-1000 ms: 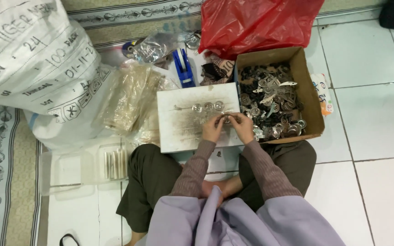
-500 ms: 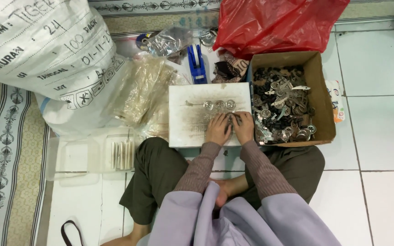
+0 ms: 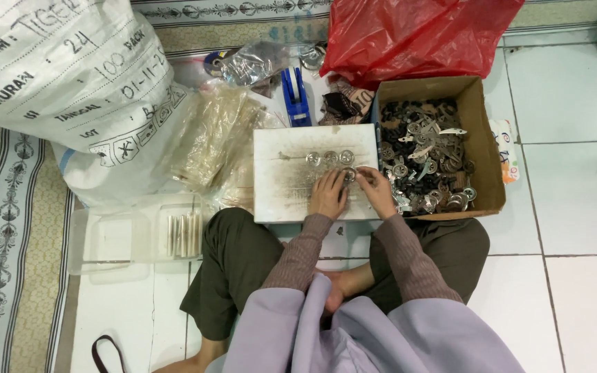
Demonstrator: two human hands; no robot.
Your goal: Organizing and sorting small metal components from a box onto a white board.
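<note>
Left hand (image 3: 327,195) and right hand (image 3: 376,191): pinched together on small metal ring (image 3: 349,174), as half a second ago. White board (image 3: 285,186): three rings (image 3: 329,158) at twelve o'clock; parts box (image 3: 481,138) at three.

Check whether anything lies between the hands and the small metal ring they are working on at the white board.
Nothing visible does. The left hand and right hand meet directly at the metal ring on the white board.

I see both hands, left hand (image 3: 327,195) & right hand (image 3: 376,190), pinching a ring (image 3: 349,174) on the board (image 3: 285,186). Three more rings (image 3: 329,158) lie above; box (image 3: 481,138) of parts sits just right.
</note>
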